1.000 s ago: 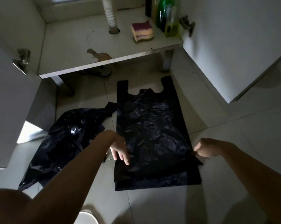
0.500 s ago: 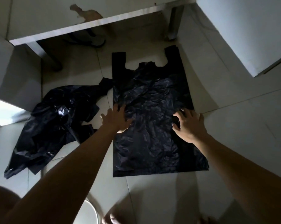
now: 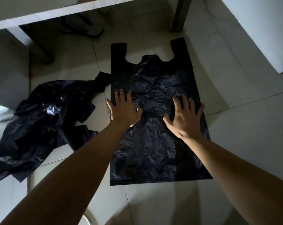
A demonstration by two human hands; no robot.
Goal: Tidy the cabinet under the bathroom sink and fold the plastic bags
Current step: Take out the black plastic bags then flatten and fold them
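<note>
A black plastic bag (image 3: 153, 82) lies spread flat on the tiled floor, its two handles pointing toward the cabinet. My left hand (image 3: 123, 109) presses on the bag's left edge with fingers straight and spread. My right hand (image 3: 186, 117) presses flat on the bag's right half, fingers also spread. A second black plastic bag (image 3: 40, 120) lies crumpled on the floor to the left, one corner touching the flat bag.
The cabinet's bottom shelf edge (image 3: 64, 10) runs across the top, with a metal leg (image 3: 179, 15) at its right end. A slipper (image 3: 87, 28) lies under the shelf. An open cabinet door (image 3: 259, 30) stands at the right, another door (image 3: 7, 70) at the left.
Both hands moved from the bag's lower corners up onto its middle and flattened out. The camera tilted down, so the cabinet interior left the view.
</note>
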